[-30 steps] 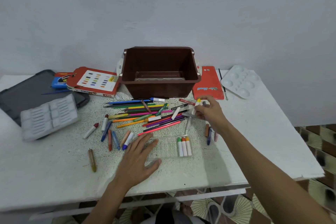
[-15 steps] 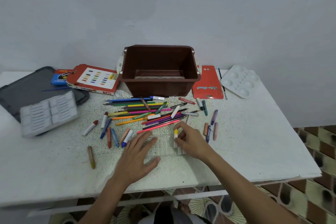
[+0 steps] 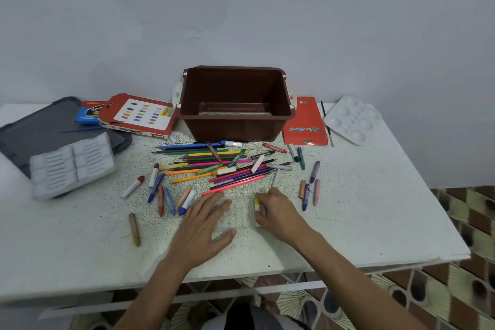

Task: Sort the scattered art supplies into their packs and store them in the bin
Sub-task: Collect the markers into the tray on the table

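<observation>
Moved: the right hand (image 3: 278,213), up at the pencil heap (image 3: 214,166) a second ago, is now down at the right end of the clear plastic tray (image 3: 241,214).
Right: fingers curled, seemingly pinching a stubby yellow-tipped crayon (image 3: 257,204); blur hides the grip.
Left: the left hand (image 3: 203,225) lies flat and spread on the tray's left end.
Hands: apart, with the tray between them.
Store: the brown plastic bin (image 3: 235,126), rectangular and open-topped, stands behind the heap.
Surface: the speckled white table (image 3: 80,249) carries the scattered waxy crayons.
</observation>
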{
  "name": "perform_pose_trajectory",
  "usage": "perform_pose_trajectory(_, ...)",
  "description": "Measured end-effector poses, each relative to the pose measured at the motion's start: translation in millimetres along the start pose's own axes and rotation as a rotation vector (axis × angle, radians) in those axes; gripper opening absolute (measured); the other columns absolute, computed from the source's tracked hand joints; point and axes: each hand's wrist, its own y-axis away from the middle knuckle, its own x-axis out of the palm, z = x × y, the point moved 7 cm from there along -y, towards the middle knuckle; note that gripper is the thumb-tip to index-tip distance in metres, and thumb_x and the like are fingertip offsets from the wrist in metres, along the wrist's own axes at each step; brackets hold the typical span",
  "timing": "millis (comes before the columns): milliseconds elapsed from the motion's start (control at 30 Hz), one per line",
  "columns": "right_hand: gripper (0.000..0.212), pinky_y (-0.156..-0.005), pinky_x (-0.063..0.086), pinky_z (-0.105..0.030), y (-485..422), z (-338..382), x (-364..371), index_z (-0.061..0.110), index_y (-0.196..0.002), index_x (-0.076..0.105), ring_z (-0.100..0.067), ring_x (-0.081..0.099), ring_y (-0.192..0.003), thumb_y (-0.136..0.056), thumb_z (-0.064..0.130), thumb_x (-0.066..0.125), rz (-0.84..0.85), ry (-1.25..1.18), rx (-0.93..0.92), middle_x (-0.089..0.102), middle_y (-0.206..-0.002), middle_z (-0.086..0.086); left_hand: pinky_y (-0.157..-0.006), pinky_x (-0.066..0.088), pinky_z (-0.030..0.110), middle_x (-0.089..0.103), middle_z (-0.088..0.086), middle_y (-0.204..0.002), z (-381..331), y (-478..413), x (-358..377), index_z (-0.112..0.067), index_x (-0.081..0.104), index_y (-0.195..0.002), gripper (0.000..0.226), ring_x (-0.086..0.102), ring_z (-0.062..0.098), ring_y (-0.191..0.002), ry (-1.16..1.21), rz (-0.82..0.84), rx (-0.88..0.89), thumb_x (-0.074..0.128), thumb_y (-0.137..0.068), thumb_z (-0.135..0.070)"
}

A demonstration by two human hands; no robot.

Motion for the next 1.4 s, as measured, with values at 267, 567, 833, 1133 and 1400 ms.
perform_pose_trajectory(267,0.019,-0.065,0.030,-0.022,5,7,3,0.003,-0.106,0.062,-0.018,0.038,-0.072,-0.091,0.010,0.054,-0.091,0.097,-0.032,0.041,-0.088,-0.003,-0.117,0.023,0.041,0.020,-0.013,-0.160,0,0,0,-0.034,0.036,-0.149,0.066,0.013,0.009,-0.148,-0.015,0.014,-0.007,0.040,-0.092,-0.067)
perform_pose_trajectory(567,0.016,-0.064,0.033,-0.028,7,9,5,0.000,-0.097,0.065,-0.019,0.037,-0.070,-0.088,0.009,0.055,-0.107,0.187,-0.090,0.055,-0.090,-0.013,-0.117,0.026,0.043,0.021,-0.013,-0.160,0,-1,0,-0.034,0.037,-0.149,0.065,0.014,0.010,-0.148,-0.009,0.015,-0.010,0.043,-0.091,-0.065)
perform_pose_trajectory(833,0.019,-0.066,0.048,-0.030,-6,1,-3,0.003,-0.101,0.065,-0.023,0.057,-0.076,-0.091,0.018,0.058,-0.010,0.049,0.005,0.058,-0.094,-0.010,-0.115,0.027,0.042,0.025,-0.011,-0.159,-2,0,-1,-0.031,0.043,-0.146,0.063,0.018,0.010,-0.147,-0.006,-0.018,0.017,0.046,-0.092,-0.063)
perform_pose_trajectory(1133,0.016,-0.053,0.037,-0.025,-65,-9,-41,0.007,-0.091,0.064,-0.022,0.059,-0.066,-0.094,0.019,0.055,-0.173,0.037,0.117,0.063,-0.078,-0.006,-0.115,0.025,0.039,0.026,-0.011,-0.158,-3,0,-2,-0.031,0.043,-0.146,0.063,0.017,0.010,-0.147,-0.010,-0.015,0.021,0.045,-0.093,-0.063)
perform_pose_trajectory(1400,0.025,-0.078,0.054,-0.040,-106,-15,-47,0.006,-0.095,0.067,-0.032,0.064,-0.081,-0.092,0.030,0.061,-0.281,0.198,0.146,0.070,-0.081,-0.013,-0.114,0.024,0.039,0.028,-0.010,-0.158,-4,1,-4,-0.031,0.044,-0.145,0.062,0.018,0.010,-0.147,-0.006,-0.028,0.020,0.044,-0.093,-0.063)
